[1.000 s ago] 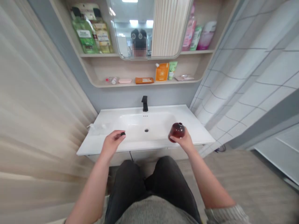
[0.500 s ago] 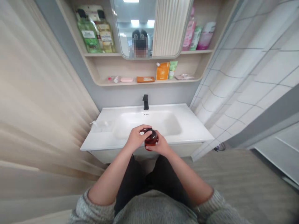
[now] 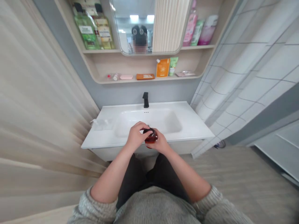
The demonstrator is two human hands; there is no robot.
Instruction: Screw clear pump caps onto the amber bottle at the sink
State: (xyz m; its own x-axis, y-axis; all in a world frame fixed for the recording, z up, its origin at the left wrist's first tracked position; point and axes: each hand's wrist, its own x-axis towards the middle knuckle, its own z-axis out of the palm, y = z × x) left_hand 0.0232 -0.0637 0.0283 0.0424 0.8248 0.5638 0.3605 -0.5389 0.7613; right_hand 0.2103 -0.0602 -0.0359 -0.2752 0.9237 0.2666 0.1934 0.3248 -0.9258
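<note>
A small round dark red bottle [image 3: 150, 137] is held in front of the white sink basin [image 3: 168, 119], over its front edge. My right hand [image 3: 158, 143] cups the bottle from below and the right. My left hand [image 3: 135, 137] sits on the bottle's top, fingers pinched on a small dark cap at its neck; the cap is mostly hidden by the fingers.
A black faucet [image 3: 145, 99] stands at the back of the basin. A clear item lies on the counter's left side [image 3: 99, 123]. The shelf above holds an orange pouch [image 3: 163, 67], a green tube, flat packets and tall bottles [image 3: 86, 28]. Tiled wall at right, curtain at left.
One second ago my hands were apart, the left holding the cap, the right the bottle. They came together at the centre, and now the left hand's fingers stay on the bottle's top.
</note>
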